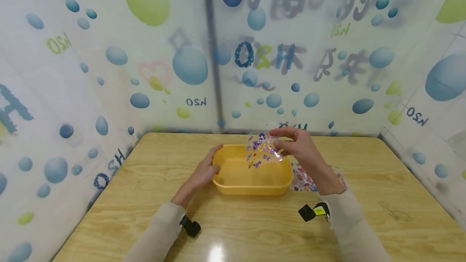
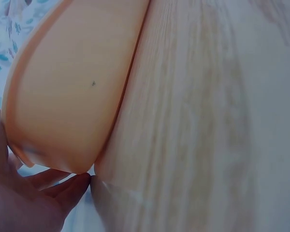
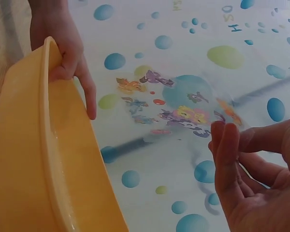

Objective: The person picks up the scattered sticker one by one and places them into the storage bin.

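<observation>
Pale sleeves (image 1: 160,229) nearest — left hand (image 1: 204,172) grips a yellow basin (image 1: 251,190), right hand (image 1: 301,145) pinches a clear, pony-printed sheet (image 1: 260,148) aloft near the far edge of the wooden surface (image 1: 255,223); bubble-patterned walls (image 1: 174,112) behind.

A yellow tray (image 1: 251,190) with rounded corners is seen just below the centre of the head view, set upright with its hollow facing up and gripped at its left end. A clear sheet (image 1: 260,148), printed with small purple, yellow, blue and orange ponies, is held raised by its right edge, seen across the tray's upper right part there and mid-frame in the right wrist view.
</observation>
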`<state>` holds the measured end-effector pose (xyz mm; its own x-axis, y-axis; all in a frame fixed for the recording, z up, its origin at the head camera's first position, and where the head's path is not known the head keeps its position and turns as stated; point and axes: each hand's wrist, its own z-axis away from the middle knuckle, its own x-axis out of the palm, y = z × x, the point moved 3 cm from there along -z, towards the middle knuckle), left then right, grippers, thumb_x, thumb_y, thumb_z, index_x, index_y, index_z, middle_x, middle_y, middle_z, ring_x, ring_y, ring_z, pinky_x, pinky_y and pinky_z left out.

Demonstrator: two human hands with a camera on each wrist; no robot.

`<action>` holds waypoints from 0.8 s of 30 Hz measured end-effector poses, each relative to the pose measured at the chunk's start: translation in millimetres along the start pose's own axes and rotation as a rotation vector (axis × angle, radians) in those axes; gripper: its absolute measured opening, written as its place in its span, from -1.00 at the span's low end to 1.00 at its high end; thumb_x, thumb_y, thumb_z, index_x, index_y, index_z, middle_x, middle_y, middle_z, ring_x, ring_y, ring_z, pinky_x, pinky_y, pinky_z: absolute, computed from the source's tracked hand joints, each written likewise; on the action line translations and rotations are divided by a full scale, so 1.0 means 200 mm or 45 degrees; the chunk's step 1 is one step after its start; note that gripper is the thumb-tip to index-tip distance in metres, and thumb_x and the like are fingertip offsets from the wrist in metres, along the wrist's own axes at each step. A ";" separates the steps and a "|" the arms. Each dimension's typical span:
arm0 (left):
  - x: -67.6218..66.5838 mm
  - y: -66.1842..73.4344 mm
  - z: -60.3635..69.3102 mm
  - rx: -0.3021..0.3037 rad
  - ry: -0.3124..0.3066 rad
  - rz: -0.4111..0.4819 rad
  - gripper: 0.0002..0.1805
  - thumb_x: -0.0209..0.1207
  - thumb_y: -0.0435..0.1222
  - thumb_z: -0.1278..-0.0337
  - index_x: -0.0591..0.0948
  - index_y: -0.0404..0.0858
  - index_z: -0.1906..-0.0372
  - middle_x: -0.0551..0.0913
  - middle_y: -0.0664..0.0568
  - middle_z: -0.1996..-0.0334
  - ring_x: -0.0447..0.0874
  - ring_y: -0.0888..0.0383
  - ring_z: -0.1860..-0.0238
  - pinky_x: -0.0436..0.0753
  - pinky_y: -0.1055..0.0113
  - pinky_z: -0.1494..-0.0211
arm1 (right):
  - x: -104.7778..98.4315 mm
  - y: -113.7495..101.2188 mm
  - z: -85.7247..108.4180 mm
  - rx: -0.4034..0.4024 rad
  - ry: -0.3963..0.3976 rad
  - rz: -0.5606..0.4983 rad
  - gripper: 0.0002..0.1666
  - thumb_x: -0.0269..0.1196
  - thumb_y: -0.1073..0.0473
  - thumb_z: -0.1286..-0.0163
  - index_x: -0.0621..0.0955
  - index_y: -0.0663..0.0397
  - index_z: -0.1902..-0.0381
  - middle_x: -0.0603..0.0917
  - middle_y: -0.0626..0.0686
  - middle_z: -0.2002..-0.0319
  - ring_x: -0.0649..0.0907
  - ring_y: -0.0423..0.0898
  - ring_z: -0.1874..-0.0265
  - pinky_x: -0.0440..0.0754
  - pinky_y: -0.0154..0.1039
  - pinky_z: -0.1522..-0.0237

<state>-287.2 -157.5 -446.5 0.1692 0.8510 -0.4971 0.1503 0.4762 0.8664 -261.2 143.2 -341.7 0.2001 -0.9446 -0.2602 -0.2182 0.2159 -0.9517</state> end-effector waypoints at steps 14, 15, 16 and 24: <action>0.01 -0.01 0.00 -0.039 0.010 0.028 -0.10 -0.02 -0.42 -0.09 0.19 0.02 -0.63 0.30 -0.20 -0.56 0.45 -0.12 -0.33 0.48 0.03 -0.25 | 0.12 0.08 -0.11 0.129 -0.176 0.201 -0.63 0.29 0.26 -0.42 0.67 0.21 -0.15 0.66 0.25 -0.04 0.74 -0.07 0.38 0.77 -0.18 0.25; 0.01 -0.01 0.00 -0.041 0.007 0.028 -0.11 -0.02 -0.42 -0.09 0.19 0.02 -0.63 0.30 -0.20 -0.57 0.45 -0.12 -0.33 0.49 0.03 -0.25 | 0.13 0.08 -0.12 0.142 -0.206 0.214 -0.63 0.29 0.27 -0.42 0.67 0.21 -0.16 0.65 0.23 0.00 0.74 -0.06 0.39 0.78 -0.15 0.25; 0.01 -0.01 0.00 -0.043 0.004 0.031 -0.11 -0.02 -0.42 -0.10 0.19 0.02 -0.63 0.29 -0.20 -0.57 0.45 -0.12 -0.34 0.49 0.03 -0.25 | 0.13 0.08 -0.13 0.155 -0.233 0.228 -0.63 0.29 0.27 -0.42 0.67 0.22 -0.15 0.66 0.23 0.03 0.74 -0.06 0.39 0.78 -0.13 0.24; 0.01 -0.01 0.00 -0.028 0.001 0.058 -0.11 -0.05 -0.45 -0.11 0.19 -0.01 -0.63 0.20 -0.17 -0.62 0.28 -0.13 -0.51 0.35 -0.06 -0.42 | 0.19 0.08 -0.22 0.278 -0.380 0.312 -0.63 0.30 0.29 -0.42 0.65 0.35 -0.13 0.71 0.24 0.02 0.76 -0.08 0.42 0.79 -0.12 0.19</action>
<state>-287.0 -157.3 -449.4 0.1746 0.8721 -0.4572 0.1208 0.4418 0.8889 -298.2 99.8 -360.6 0.4418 -0.7530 -0.4877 -0.0933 0.5021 -0.8597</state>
